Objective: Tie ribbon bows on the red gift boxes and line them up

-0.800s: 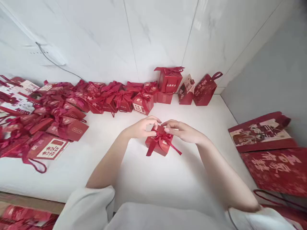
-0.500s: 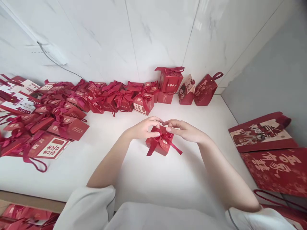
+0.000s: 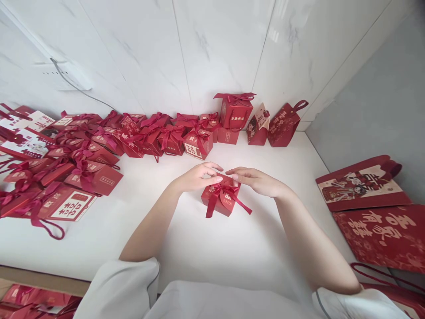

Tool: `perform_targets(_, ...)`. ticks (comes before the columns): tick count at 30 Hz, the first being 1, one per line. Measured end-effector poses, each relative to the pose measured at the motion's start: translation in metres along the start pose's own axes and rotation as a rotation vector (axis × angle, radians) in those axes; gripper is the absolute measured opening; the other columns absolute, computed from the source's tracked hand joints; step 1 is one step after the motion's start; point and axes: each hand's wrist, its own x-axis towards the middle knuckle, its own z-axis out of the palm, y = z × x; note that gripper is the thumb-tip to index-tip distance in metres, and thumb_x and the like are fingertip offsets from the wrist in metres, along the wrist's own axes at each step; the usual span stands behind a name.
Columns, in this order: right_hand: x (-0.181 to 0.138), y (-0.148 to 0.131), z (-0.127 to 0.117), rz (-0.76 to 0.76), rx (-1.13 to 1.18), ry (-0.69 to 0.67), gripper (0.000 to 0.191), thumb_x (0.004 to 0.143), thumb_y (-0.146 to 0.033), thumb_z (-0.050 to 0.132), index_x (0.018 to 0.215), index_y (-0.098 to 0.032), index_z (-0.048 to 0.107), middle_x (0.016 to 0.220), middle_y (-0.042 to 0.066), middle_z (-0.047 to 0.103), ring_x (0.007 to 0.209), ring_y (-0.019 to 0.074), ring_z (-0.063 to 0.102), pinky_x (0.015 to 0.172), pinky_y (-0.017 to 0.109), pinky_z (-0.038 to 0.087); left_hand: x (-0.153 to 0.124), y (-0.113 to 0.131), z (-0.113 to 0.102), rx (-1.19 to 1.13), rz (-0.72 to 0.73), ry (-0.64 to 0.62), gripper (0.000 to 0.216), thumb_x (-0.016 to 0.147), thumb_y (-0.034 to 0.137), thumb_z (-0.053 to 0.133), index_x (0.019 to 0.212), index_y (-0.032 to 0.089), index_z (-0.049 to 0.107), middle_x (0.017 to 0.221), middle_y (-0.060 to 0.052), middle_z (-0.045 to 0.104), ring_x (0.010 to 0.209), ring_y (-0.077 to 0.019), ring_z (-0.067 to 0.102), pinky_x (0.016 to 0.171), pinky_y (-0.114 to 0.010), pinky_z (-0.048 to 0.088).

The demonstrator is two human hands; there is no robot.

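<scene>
A small red gift box with pale lettering sits on the white table in front of me. A dark red ribbon is tied in a bow on its top, and two tails hang down over the near side. My left hand is at the box's upper left, fingers apart, thumb tip close to the bow. At the upper right is my right hand, its fingers stretched out over the box edge. Neither hand grips the ribbon. Whether the fingertips touch the box lid, I cannot tell.
Several ribboned red boxes crowd the left side and line the wall. Two handled boxes stand at the back right. Large red gift bags lie along the right edge. More red packages show below the table at lower left.
Both hands have let go of the bow and drawn slightly apart, fingers loosening. The bow and the left ribbon tail show more fully now. The box has stayed in place.
</scene>
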Motion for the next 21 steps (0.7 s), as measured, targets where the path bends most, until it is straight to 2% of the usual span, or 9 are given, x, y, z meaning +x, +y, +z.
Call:
perform_targets(3, -0.001, -0.004, 0.002, -0.019, 0.022, -0.004, 0.046, 0.087, -0.062, 0.046, 0.082, -0.024, 0.07, 0.119, 0.003, 0.061, 0.115, 0.0272, 0.05, 0.101, 0.04, 0.034, 0.0, 0.001, 0.004, 0.088, -0.017, 0.048, 0.035, 0.079, 0.052, 0.058, 0.069, 0.019, 0.066, 0.132, -0.005, 0.051, 0.117, -0.0252, 0.053, 0.097, -0.039, 0.043)
perform_targets(8, -0.001, -0.009, 0.004, -0.042, 0.038, -0.057, 0.047, 0.087, -0.063, 0.046, 0.085, -0.024, 0.071, 0.111, 0.003, 0.065, 0.111, 0.0277, 0.053, 0.099, 0.04, 0.037, 0.0, 0.005, 0.009, 0.146, -0.005, 0.078, 0.032, 0.077, 0.049, 0.062, 0.064, 0.019, 0.063, 0.128, -0.005, 0.055, 0.11, -0.0237, 0.058, 0.095, -0.039, 0.044)
perform_targets(11, -0.002, -0.01, 0.003, -0.046, 0.048, -0.066, 0.046, 0.087, -0.064, 0.046, 0.086, -0.025, 0.072, 0.119, 0.002, 0.062, 0.116, 0.0277, 0.051, 0.101, 0.039, 0.036, 0.0, 0.006, 0.01, 0.154, -0.022, 0.085, 0.034, 0.077, 0.048, 0.061, 0.059, 0.019, 0.061, 0.127, -0.004, 0.056, 0.108, -0.023, 0.059, 0.093, -0.038, 0.046)
perform_targets(16, -0.005, -0.01, 0.0, -0.011, 0.037, -0.09, 0.042, 0.088, -0.061, 0.049, 0.089, -0.026, 0.073, 0.138, 0.0, 0.049, 0.127, 0.0281, 0.043, 0.105, 0.039, 0.033, -0.001, 0.004, 0.011, 0.191, -0.012, 0.104, 0.039, 0.078, 0.046, 0.06, 0.05, 0.018, 0.058, 0.126, -0.004, 0.058, 0.117, -0.0254, 0.054, 0.096, -0.038, 0.045)
perform_targets(21, -0.008, -0.013, 0.0, -0.052, -0.012, -0.136, 0.031, 0.085, -0.054, 0.058, 0.083, -0.026, 0.07, 0.137, 0.001, 0.05, 0.14, 0.0263, 0.027, 0.11, 0.039, 0.026, -0.003, 0.006, 0.008, 0.157, 0.001, 0.088, 0.037, 0.079, 0.048, 0.058, 0.056, 0.019, 0.062, 0.128, -0.004, 0.056, 0.112, -0.0244, 0.057, 0.095, -0.039, 0.046)
